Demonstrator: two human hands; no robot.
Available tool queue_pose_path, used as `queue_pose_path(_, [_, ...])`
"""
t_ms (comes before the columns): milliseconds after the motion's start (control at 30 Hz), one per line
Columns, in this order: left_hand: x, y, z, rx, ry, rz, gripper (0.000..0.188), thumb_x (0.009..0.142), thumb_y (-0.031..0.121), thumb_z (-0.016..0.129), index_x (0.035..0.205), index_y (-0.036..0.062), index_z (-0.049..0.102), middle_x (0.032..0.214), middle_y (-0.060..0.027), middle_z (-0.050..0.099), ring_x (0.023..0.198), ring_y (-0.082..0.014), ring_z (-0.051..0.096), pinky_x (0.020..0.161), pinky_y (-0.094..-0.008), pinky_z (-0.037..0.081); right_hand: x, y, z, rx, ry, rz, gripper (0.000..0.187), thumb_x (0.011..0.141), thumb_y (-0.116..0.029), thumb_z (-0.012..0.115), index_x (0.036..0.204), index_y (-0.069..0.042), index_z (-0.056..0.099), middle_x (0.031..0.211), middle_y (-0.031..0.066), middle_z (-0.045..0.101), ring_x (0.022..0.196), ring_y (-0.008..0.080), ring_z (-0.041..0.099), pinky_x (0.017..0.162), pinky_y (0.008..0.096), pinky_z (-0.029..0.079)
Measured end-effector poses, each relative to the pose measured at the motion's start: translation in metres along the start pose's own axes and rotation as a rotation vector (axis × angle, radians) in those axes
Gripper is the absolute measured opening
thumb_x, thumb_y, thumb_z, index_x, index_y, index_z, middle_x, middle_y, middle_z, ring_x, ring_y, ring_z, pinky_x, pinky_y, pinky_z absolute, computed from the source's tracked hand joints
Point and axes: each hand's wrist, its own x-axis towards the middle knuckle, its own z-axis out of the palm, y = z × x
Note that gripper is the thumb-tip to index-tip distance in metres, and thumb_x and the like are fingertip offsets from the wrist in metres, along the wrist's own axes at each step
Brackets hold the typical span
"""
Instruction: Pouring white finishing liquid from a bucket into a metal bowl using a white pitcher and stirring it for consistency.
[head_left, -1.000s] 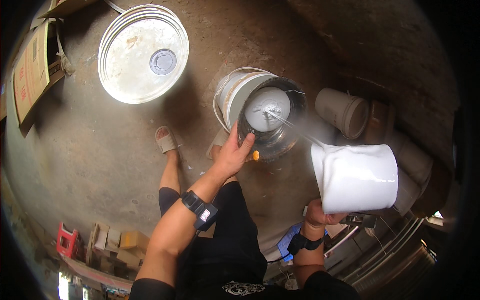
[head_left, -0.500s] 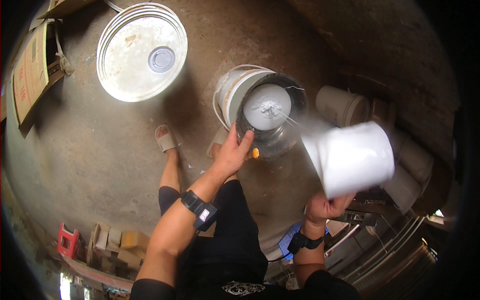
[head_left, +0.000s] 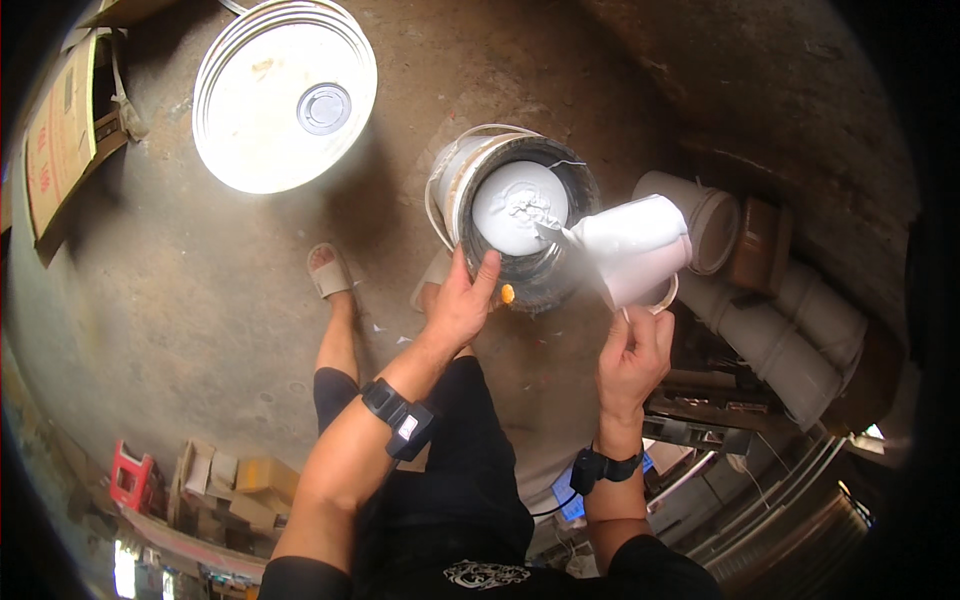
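A white bucket (head_left: 462, 165) with a wire handle stands before me, with a dark, stained rim section (head_left: 575, 180) around its mouth. Thick whitish paint-like liquid (head_left: 515, 205) lies inside, its surface rippled in the middle. My left hand (head_left: 468, 302) grips the near rim, thumb on top and fingers partly hidden. In my right hand (head_left: 637, 345) is the handle of a white jug (head_left: 635, 240), tipped toward the bucket. A white-grey stream runs from the jug's mouth into the liquid. An orange spot (head_left: 508, 294) shows on the bucket's near side.
On the left stands a large white drum (head_left: 285, 165) with a round grey cap. Several white buckets (head_left: 775, 350) lie at the right beside a brown box (head_left: 757, 245). A cardboard box (head_left: 65, 150) is at far left, a red stool (head_left: 132, 475) at lower left.
The jug has swung left and down toward the bucket, and my right hand has moved up with it. The thin stream has become thicker. My left hand stays at the rim.
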Motion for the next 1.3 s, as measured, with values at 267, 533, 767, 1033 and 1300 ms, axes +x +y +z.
queue_pose_path(267, [-0.001, 0.001, 0.003, -0.037, 0.041, 0.023, 0.053, 0.097, 0.045, 0.045, 0.130, 0.0042, 0.041, 0.113, -0.0067, 0.057, 0.095, -0.0116, 0.056, 0.080, -0.0262, 0.047, 0.002, 0.013, -0.001, -0.197, -0.057, -0.102, 0.008, 0.082, -0.015, 0.066, 0.089, -0.012, 0.064, 0.082, 0.0088, 0.051, 0.070, 0.0289, 0.057, 0.057, 0.0389, 0.045])
queue_pose_path(533, [-0.006, 0.027, 0.003, 0.141, 0.103, -0.249, 0.067, 0.094, 0.056, 0.041, 0.136, 0.0038, 0.038, 0.119, -0.0142, 0.058, 0.102, -0.0190, 0.056, 0.090, -0.0286, 0.041, -0.003, 0.021, -0.009, -0.279, -0.184, -0.107, 0.008, 0.082, -0.016, 0.066, 0.090, -0.013, 0.063, 0.083, 0.0089, 0.050, 0.070, 0.0292, 0.057, 0.057, 0.0389, 0.046])
queue_pose_path(767, [-0.007, 0.032, 0.006, 0.104, 0.136, -0.348, 0.068, 0.093, 0.057, 0.041, 0.135, 0.0033, 0.039, 0.119, -0.0147, 0.058, 0.108, -0.0211, 0.055, 0.093, -0.0306, 0.041, -0.008, 0.026, -0.022, -0.322, -0.244, -0.107, 0.008, 0.083, -0.016, 0.066, 0.090, -0.013, 0.063, 0.081, 0.0090, 0.049, 0.069, 0.0292, 0.057, 0.057, 0.0391, 0.046])
queue_pose_path(1033, [0.005, 0.015, -0.002, 0.000, 0.175, 0.024, 0.057, 0.095, 0.046, 0.048, 0.131, 0.0023, 0.041, 0.122, -0.0135, 0.057, 0.112, -0.0200, 0.053, 0.094, -0.0309, 0.040, -0.008, 0.018, -0.039, -0.106, -0.199, -0.022, 0.007, 0.083, -0.010, 0.065, 0.088, -0.006, 0.062, 0.078, 0.0102, 0.049, 0.067, 0.0268, 0.055, 0.057, 0.0359, 0.044])
queue_pose_path(1300, [0.002, -0.002, -0.003, -0.050, 0.079, 0.006, 0.058, 0.096, 0.040, 0.050, 0.135, -0.0008, 0.037, 0.128, -0.0139, 0.052, 0.119, -0.0190, 0.047, 0.100, -0.0296, 0.034, 0.003, 0.005, -0.046, 0.282, -0.221, 0.097, 0.006, 0.086, -0.004, 0.060, 0.088, 0.002, 0.059, 0.078, 0.0043, 0.046, 0.067, 0.0112, 0.042, 0.059, 0.0219, 0.032])
